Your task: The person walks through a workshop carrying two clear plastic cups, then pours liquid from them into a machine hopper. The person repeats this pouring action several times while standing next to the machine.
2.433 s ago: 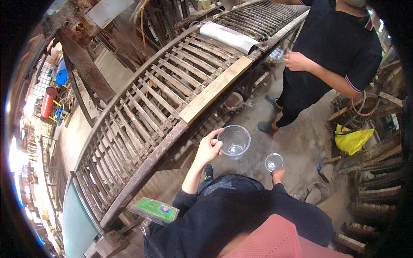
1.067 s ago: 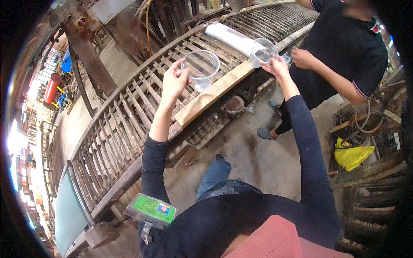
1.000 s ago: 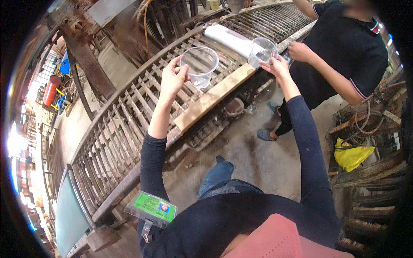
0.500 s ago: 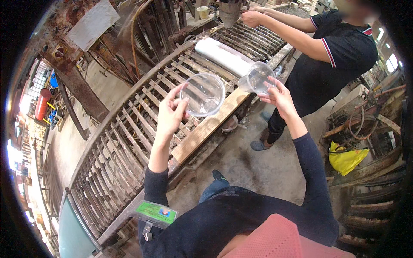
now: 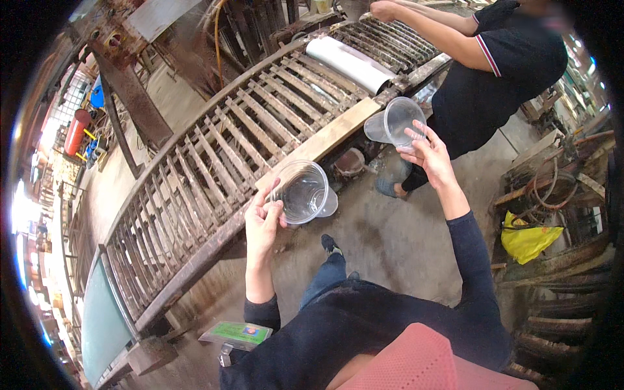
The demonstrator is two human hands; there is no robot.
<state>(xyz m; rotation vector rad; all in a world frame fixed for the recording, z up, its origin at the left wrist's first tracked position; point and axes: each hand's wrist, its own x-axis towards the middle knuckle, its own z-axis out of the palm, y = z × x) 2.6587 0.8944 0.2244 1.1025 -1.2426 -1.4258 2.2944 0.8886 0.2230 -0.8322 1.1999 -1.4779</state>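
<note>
A clear plastic cup [image 5: 305, 193] is pinched at its rim by my left hand [image 5: 262, 221], its mouth tilted up toward me. It hangs in the air just off the near edge of the slatted rack. My right hand [image 5: 430, 156] grips a second clear plastic cup [image 5: 392, 122] by the rim, farther to the right and higher in the picture. That cup lies tipped over, its base pointing left. Both cups look see-through, with no contents that I can make out. The two cups are apart from each other.
The long slatted rack [image 5: 214, 166] runs diagonally, with a pale wooden board [image 5: 325, 138] along its near side and a white roll [image 5: 348, 64] lying across it. A co-worker in a black shirt [image 5: 513, 58] stands at right. A yellow bag [image 5: 530, 237] lies beyond.
My left hand and its cup have come down and nearer to me, off the board. The right cup has tilted, its base now to the left. The co-worker's hands have shifted upward in view.
</note>
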